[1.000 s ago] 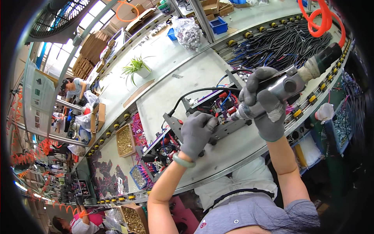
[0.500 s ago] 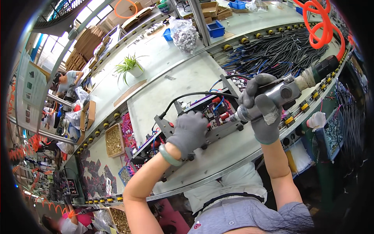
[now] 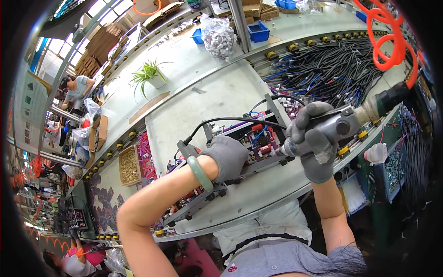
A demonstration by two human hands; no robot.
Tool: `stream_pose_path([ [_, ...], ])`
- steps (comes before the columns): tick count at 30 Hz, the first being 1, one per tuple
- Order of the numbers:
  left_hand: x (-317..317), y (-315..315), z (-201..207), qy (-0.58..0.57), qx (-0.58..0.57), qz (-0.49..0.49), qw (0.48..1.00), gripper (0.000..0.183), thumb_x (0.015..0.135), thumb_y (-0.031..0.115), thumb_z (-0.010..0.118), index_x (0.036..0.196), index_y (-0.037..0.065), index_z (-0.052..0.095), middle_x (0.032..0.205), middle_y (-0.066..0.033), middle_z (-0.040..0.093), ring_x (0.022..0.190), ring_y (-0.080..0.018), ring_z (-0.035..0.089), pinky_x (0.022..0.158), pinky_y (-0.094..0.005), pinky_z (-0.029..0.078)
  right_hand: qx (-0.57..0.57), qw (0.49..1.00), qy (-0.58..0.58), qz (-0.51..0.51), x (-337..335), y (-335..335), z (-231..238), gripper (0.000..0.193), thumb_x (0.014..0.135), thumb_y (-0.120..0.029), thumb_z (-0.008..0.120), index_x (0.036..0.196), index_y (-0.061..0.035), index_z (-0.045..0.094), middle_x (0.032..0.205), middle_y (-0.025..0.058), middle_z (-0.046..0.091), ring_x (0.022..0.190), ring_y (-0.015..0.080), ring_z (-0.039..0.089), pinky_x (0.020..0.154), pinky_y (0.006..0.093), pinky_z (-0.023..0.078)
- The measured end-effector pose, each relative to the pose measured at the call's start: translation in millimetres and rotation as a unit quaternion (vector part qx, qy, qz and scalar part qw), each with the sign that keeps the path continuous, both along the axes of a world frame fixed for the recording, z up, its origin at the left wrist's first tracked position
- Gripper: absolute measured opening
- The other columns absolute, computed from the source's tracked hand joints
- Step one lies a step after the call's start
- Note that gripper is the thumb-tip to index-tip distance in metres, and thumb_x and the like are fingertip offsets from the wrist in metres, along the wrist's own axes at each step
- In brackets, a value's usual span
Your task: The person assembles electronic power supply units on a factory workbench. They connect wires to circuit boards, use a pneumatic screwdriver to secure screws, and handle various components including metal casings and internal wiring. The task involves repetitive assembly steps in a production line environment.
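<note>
My right hand [image 3: 318, 141], in a grey glove, is closed around a silver air screwdriver [image 3: 339, 129]. The tool lies tilted, its tip pointing left at the right end of a grey metal chassis [image 3: 240, 177]. Inside this open frame are circuit parts, red components [image 3: 265, 148] and blue wires; a black cable [image 3: 221, 119] arches over it. My left hand [image 3: 226, 158], also gloved, is closed and rests on the chassis left of the tool tip. Its fingertips are hidden, so what they hold cannot be seen. A green bangle [image 3: 199, 173] circles that wrist.
Black cables [image 3: 323, 69] are heaped at the far right, near an orange coiled hose [image 3: 390, 44]. Beyond the chassis stand a potted plant [image 3: 157, 81], a bag of white parts [image 3: 218, 39] and a blue bin [image 3: 258, 32]. A tray of small fasteners [image 3: 130, 165] sits left. Another person [image 3: 76, 87] works far left.
My left hand has turned, hiding its fingers, and its elbow has swung out left. The right hand keeps the screwdriver at the chassis. The whole view has shifted slightly.
</note>
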State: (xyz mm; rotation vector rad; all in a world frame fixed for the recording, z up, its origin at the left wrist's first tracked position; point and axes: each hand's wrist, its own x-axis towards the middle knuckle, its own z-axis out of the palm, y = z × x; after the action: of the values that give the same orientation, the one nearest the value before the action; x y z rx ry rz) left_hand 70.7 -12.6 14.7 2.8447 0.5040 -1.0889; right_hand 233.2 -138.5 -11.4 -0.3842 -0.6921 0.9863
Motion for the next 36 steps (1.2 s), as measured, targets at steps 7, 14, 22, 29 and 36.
stream_pose_path([
  [7, 9.9, 2.6, 12.0, 0.074, -0.023, -0.028, 0.997, 0.021, 0.079, 0.018, 0.064, 0.094, 0.008, 0.074, 0.086, -0.0137, 0.071, 0.081, -0.0299, 0.071, 0.063, -0.042, 0.055, 0.021, 0.998, -0.042, -0.032, 12.1, 4.5, -10.3, 0.051, 0.081, -0.023, 0.078, 0.123, -0.0067, 0.053, 0.094, 0.0067, 0.057, 0.073, 0.0154, 0.06, 0.063, 0.0301, 0.052],
  [14, 10.1, -5.7, 9.9, 0.109, 0.013, -0.032, 0.993, 0.019, 0.08, 0.019, 0.065, 0.094, 0.012, 0.075, 0.087, -0.0103, 0.072, 0.082, -0.0279, 0.072, 0.063, -0.0409, 0.055, 0.024, 0.999, -0.01, -0.033, 3.6, 11.8, -11.6, 0.048, 0.083, -0.013, 0.077, 0.123, -0.0032, 0.052, 0.092, 0.0085, 0.059, 0.069, 0.0143, 0.057, 0.052, 0.0247, 0.045],
  [22, 1.6, -4.2, -7.9, 0.059, 0.014, 0.028, 0.998, 0.017, 0.079, 0.02, 0.064, 0.087, 0.009, 0.075, 0.082, -0.0119, 0.07, 0.078, -0.0309, 0.07, 0.063, -0.0427, 0.054, -0.005, 0.998, -0.03, -0.057, -7.7, 7.0, -12.4, 0.049, 0.082, -0.021, 0.077, 0.122, -0.0069, 0.053, 0.094, 0.0062, 0.058, 0.069, 0.0137, 0.059, 0.065, 0.0308, 0.05],
  [29, -34.5, 4.0, -37.0, -0.182, -0.057, 0.13, 0.973, 0.016, 0.075, 0.019, 0.061, 0.081, 0.008, 0.071, 0.081, -0.0141, 0.064, 0.082, -0.0355, 0.064, 0.07, -0.0469, 0.051, 0.021, 0.999, 0.036, 0.028, -22.7, 19.5, -26.7, 0.049, 0.081, -0.024, 0.079, 0.12, -0.0083, 0.053, 0.092, 0.0079, 0.056, 0.076, 0.0176, 0.06, 0.057, 0.0311, 0.051],
  [36, -23.6, 3.2, -23.3, -0.123, -0.056, 0.124, 0.983, 0.018, 0.077, 0.019, 0.063, 0.082, 0.005, 0.073, 0.082, -0.0183, 0.068, 0.079, -0.0361, 0.068, 0.068, -0.0462, 0.054, -0.013, 0.999, -0.028, -0.006, -47.2, 26.1, -46.2, 0.043, 0.083, -0.004, 0.075, 0.12, -0.0065, 0.053, 0.102, 0.0064, 0.061, 0.086, 0.0141, 0.06, 0.074, 0.0284, 0.052],
])
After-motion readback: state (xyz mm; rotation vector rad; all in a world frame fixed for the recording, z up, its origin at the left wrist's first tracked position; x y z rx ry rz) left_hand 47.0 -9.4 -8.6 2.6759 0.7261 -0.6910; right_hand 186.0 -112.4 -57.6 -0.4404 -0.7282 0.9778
